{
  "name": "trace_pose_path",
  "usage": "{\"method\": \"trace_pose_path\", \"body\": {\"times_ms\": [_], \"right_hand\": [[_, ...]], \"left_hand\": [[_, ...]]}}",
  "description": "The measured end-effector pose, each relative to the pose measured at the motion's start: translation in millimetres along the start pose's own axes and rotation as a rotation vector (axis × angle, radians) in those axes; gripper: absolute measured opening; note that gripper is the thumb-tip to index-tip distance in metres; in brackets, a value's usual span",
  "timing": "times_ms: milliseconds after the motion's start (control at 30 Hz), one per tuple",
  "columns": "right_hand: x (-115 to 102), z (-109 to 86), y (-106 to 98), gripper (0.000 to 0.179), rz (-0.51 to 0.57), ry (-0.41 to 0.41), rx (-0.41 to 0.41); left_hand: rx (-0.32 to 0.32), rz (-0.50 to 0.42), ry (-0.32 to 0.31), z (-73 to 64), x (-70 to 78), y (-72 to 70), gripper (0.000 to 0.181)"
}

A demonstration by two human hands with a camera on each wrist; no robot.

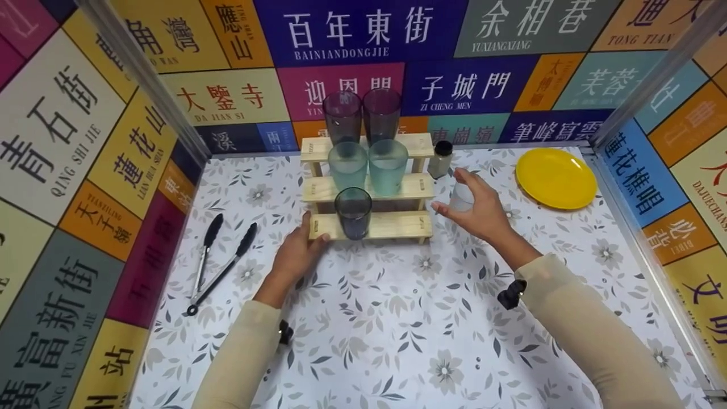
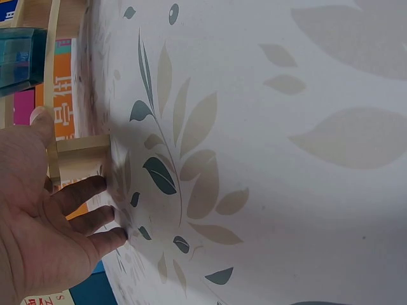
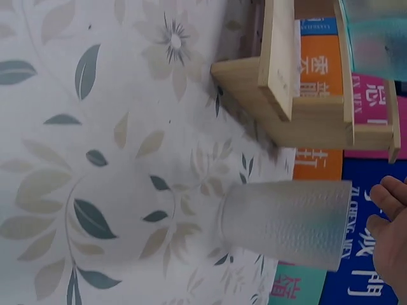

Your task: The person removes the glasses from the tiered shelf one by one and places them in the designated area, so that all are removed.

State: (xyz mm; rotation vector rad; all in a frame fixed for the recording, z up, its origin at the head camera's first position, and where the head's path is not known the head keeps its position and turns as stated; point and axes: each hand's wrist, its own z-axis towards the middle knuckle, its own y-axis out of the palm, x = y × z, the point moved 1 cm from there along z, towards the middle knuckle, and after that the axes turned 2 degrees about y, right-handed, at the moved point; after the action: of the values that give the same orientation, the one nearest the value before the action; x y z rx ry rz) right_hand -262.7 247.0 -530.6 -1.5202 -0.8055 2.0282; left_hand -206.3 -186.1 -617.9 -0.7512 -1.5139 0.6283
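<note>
We are seeing the left hand (image 1: 295, 255) steadying the wooden rack (image 1: 392, 225) at the left end of its lowest step, pinching that end between thumb and index finger, while in the left wrist view its other fingers are stretching down beside it. The right hand (image 1: 483, 207) is holding nothing: its thumb and fingers are spreading apart about the frosted cup (image 3: 286, 219), and in the right wrist view we are finding a gap between fingertips and rim. That cup is standing upright on the patterned cloth (image 1: 363, 318), just right of the rack — near a small jar (image 1: 440, 165) with a black cap. On the rack, two purple glasses (image 1: 342, 116) are standing on the top step, two teal cups (image 1: 347, 165) on the middle one, and a dark glass (image 1: 353, 213) on the lowest. Spread tongs (image 1: 246, 241) are lying to the left, a yellow plate (image 1: 556, 178) to the right.
</note>
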Motion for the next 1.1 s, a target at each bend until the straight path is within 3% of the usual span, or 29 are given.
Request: {"method": "trace_pose_path", "body": {"times_ms": [233, 700, 1100], "right_hand": [[-22.2, -1.8, 12.7, 0.095, 0.032, -0.058, -0.032], [-54.8, -1.9, 56.6, 0.087, 0.131, -0.137, -0.143], [-81.5, -1.3, 90.9, 0.092, 0.227, -0.197, -0.211]], "left_hand": [[0.005, 0.019, 0.01, 0.5, 0.9, 0.0, 0.089], [0.011, 0.001, -0.012, -1.1, 1.9, -0.7, 0.089], [0.016, 0.013, 0.028, 0.0, -2.4, 1.5, 0.089]]}}
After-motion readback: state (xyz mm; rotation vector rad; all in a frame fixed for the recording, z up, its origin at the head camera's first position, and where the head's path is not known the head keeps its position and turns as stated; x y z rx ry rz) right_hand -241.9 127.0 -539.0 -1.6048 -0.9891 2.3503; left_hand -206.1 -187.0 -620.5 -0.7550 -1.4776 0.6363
